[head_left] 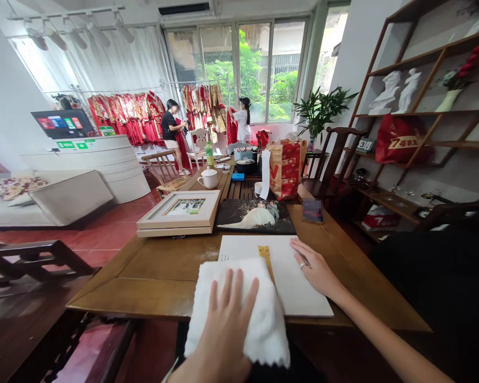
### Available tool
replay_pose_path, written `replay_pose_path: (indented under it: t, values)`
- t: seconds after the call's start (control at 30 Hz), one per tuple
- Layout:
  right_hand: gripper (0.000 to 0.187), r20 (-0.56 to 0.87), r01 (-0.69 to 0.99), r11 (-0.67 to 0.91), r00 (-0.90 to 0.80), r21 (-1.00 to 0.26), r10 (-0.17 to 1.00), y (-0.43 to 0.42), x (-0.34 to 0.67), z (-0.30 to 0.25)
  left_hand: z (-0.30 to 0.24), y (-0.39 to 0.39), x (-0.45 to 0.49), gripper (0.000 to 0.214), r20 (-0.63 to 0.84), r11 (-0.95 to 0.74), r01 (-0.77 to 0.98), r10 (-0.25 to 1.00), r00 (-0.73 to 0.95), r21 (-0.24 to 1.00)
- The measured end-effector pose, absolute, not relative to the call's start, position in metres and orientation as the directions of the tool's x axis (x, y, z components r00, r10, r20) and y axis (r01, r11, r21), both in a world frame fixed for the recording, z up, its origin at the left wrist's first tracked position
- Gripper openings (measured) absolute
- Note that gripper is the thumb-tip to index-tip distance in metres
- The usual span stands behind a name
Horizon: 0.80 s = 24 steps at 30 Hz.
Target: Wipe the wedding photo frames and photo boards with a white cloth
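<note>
My left hand [225, 324] lies flat with fingers spread on a folded white cloth [239, 308] at the near edge of the wooden table [159, 276]. The cloth overlaps the left part of a large white flat board or album [299, 292] with a gold ornament [265, 258] on it. My right hand [315, 268], a ring on one finger, rests open on the board's upper right part, fingers flat.
Stacked picture frames [179, 213] and a dark photo panel [255, 215] lie behind the board. Farther back stand a white teapot [208, 178], a red gift bag [286, 167] and tea ware. Shelves [419, 114] fill the right. Two people [171, 130] stand by racks of red garments.
</note>
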State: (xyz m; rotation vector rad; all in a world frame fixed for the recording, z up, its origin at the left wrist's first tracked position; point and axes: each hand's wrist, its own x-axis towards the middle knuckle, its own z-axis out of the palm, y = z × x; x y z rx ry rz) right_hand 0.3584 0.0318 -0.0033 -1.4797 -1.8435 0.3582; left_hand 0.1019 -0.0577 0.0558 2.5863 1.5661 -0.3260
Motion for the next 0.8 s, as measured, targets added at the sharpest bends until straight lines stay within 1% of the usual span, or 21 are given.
replay_pose_path:
  t: [0.1,0.17,0.27,0.37,0.47,0.57,0.63,0.73,0.8]
  values:
    - [0.042,0.356,0.720,0.285,-0.057,-0.633,0.933,0.030,0.357,-0.002,0.070,-0.073,0.099,0.119,-0.340,-0.447,0.892,0.850,0.402,-0.062]
    - [0.042,0.351,0.723,0.280,-0.055,-0.632,0.935,0.029,0.356,-0.001,0.079,-0.069,0.099,0.116,-0.360,-0.415,0.908,0.858,0.367,-0.062]
    - [0.043,0.344,0.733,0.279,-0.066,-0.620,0.937,0.028,0.355,0.000,0.084,-0.046,0.097,0.108,-0.277,-0.419,0.907,0.876,0.395,-0.032]
    - [0.043,0.340,0.737,0.280,-0.072,-0.615,0.937,0.027,0.354,0.001,0.078,-0.006,0.093,0.091,-0.137,-0.456,0.890,0.882,0.450,-0.014]
    - [0.042,0.347,0.734,0.283,-0.068,-0.617,0.935,0.028,0.353,0.000,0.072,0.035,0.094,0.078,-0.066,-0.456,0.890,0.888,0.454,-0.015]
    - [0.041,0.360,0.725,0.294,-0.068,-0.622,0.931,0.029,0.354,-0.002,0.070,0.056,0.096,0.079,-0.058,-0.432,0.902,0.901,0.431,-0.007]
    - [0.040,0.366,0.720,0.298,-0.065,-0.627,0.928,0.029,0.354,-0.002,0.071,0.054,0.093,0.081,-0.058,-0.428,0.904,0.902,0.427,0.000]
    - [0.039,0.368,0.715,0.297,-0.059,-0.633,0.928,0.030,0.355,-0.003,0.074,0.028,0.083,0.084,-0.063,-0.441,0.897,0.895,0.442,0.031]
    - [0.039,0.375,0.707,0.300,-0.052,-0.641,0.926,0.030,0.356,-0.003,0.078,0.002,0.075,0.090,-0.109,-0.442,0.895,0.889,0.445,0.055]
